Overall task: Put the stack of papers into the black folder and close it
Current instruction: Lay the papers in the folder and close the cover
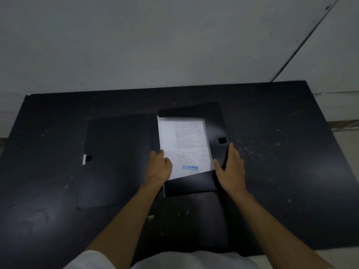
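A black folder (116, 160) lies spread open on the dark table. Its left cover is flat and carries a small white clasp at its left edge. The stack of white papers (184, 144), stamped "REJECTED" in blue, rests on the right half. Black flaps overlap the stack's top, right and bottom edges. My left hand (159, 167) presses on the stack's lower left edge with fingers curled. My right hand (231, 167) has its fingers spread and rests on the right side flap, thumb near the papers' right edge.
The dark table (281, 162) is scuffed and dusty, with its far edge close to a pale wall (155, 45) and its near edge by my white clothing. Pale floor shows at the right.
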